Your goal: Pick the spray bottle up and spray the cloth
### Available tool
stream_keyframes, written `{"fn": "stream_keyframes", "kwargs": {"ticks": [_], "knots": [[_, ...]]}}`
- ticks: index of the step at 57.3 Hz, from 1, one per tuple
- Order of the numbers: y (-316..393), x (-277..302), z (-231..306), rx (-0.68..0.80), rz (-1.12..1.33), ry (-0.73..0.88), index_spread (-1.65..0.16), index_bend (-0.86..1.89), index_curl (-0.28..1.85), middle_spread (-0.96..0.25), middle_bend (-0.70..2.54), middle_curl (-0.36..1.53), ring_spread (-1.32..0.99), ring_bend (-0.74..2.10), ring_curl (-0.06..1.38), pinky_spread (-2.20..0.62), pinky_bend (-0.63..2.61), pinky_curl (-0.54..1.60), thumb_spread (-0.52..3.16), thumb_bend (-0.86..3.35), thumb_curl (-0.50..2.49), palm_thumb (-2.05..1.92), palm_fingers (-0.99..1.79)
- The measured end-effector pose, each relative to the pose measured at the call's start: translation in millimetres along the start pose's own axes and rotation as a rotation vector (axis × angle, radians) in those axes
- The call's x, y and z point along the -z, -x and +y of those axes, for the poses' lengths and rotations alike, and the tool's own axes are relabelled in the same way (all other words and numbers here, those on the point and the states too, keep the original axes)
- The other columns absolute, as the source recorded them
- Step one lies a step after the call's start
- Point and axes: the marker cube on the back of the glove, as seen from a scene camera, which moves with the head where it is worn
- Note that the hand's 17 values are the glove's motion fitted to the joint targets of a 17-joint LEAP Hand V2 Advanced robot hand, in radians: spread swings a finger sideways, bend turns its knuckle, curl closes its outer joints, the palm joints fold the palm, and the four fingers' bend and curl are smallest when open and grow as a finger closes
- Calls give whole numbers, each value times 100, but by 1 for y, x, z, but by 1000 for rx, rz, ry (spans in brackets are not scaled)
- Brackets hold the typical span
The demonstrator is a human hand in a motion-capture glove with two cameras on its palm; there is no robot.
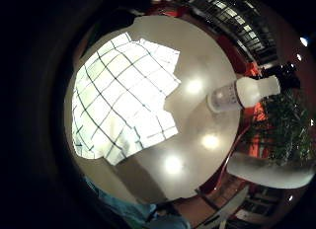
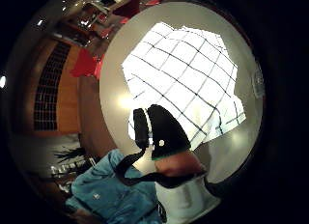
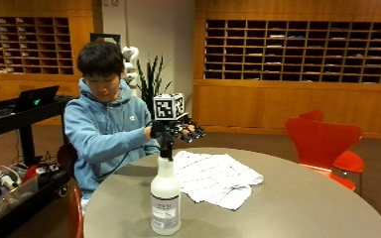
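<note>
From the outside view I see the person seated at the round table [image 3: 296, 208], with the gloved right hand [image 3: 177, 130] raised in the air above the far edge of the checked cloth [image 3: 214, 177]. I read its fingers [image 3: 192, 132] as spread and only slightly bent, with nothing between them; the hand touches neither the cloth nor the bottle. The spray bottle [image 3: 165, 196] stands upright on the table, on the camera's side of the cloth and just beside its near corner, with its dark nozzle at the top. It is well apart from the hand. The cloth lies rumpled and flat on the table, white with thin dark lines, between the bottle and the person. In the little finger side palm view I see the cloth [image 1: 123, 98] spread on the table [image 1: 197, 140] and the bottle [image 1: 242, 93] standing off beside it, clear of the fabric. In the thumb side palm view the cloth [image 2: 186, 81] fills much of the table [image 2: 113, 84], with the gloved thumb [image 2: 164, 132] in front of it. A red chair [image 3: 322, 144] stands beyond the table, on the far side of the cloth from the person.
</note>
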Motion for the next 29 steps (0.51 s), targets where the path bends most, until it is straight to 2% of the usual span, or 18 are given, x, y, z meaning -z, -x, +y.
{"fn": "stream_keyframes", "kwargs": {"ticks": [5,11,29], "knots": [[-3,1,1,-3,3,-20,-27,17,10,-1,20,9,8,24,8,16,45,16,68,21,11,37,30],[-8,3,2,-14,3,-36,-33,16,15,-1,20,14,11,24,11,19,46,20,90,18,15,40,29],[-28,10,8,-38,-19,-90,-37,15,21,-1,20,23,13,25,18,22,46,27,111,7,23,44,27]]}}
